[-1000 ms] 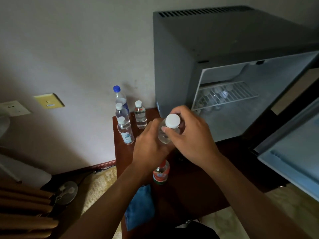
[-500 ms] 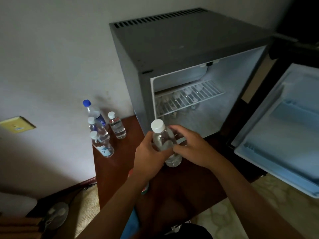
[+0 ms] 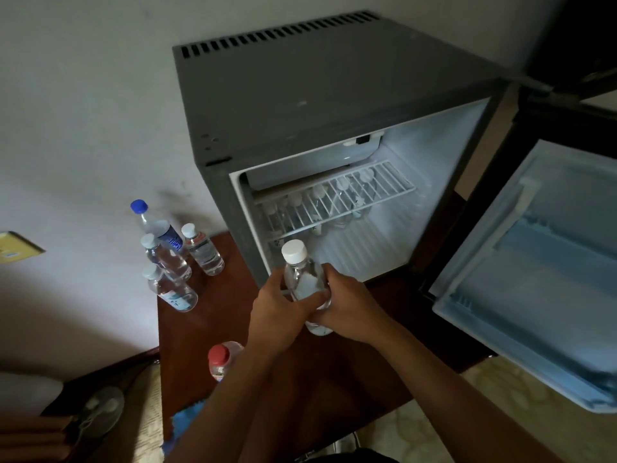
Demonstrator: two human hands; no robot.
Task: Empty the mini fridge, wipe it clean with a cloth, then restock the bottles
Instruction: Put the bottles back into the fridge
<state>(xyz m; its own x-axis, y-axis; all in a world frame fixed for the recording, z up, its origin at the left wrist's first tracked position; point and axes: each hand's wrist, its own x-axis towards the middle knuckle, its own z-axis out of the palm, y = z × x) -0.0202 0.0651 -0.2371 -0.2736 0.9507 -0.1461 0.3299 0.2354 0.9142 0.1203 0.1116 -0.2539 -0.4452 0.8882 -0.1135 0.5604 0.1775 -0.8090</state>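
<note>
Two hands hold one clear bottle [image 3: 305,282] at centre frame, just in front of the open fridge [image 3: 334,128]: the left hand [image 3: 278,307] wraps its fingers round the body from the left, and the right hand [image 3: 347,307] curls round the lower half from the right. The white cap is on and points up toward the wire shelf [image 3: 334,195], under which more bottles already stand. Four bottles [image 3: 170,259] wait at centre left on the counter [image 3: 213,315], and a red-capped one [image 3: 222,359] stands lower down. The bottle looks full, so fairly heavy for its size, with thin plastic that may dent and slip if damp; gripping mid-body seems safest.
</note>
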